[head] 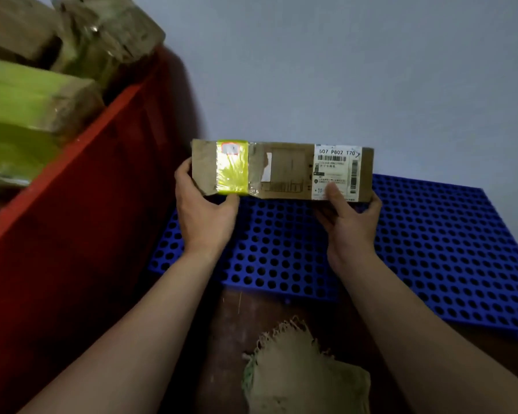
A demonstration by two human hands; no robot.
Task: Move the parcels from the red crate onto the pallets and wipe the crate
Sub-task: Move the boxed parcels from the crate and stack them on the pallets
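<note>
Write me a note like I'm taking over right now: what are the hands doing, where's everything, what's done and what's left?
Hands: left grip holds the parcel at its left end; right grip holds its right end, thumb on the label.
The parcel is over the blue pallet, by the wall; touching or not, I cannot tell.
The red crate on the left holds more parcels.
A cloth lies on the floor, nearest you.
Done: one parcel out. Left: set it down, move the rest, wipe the crate.
</note>
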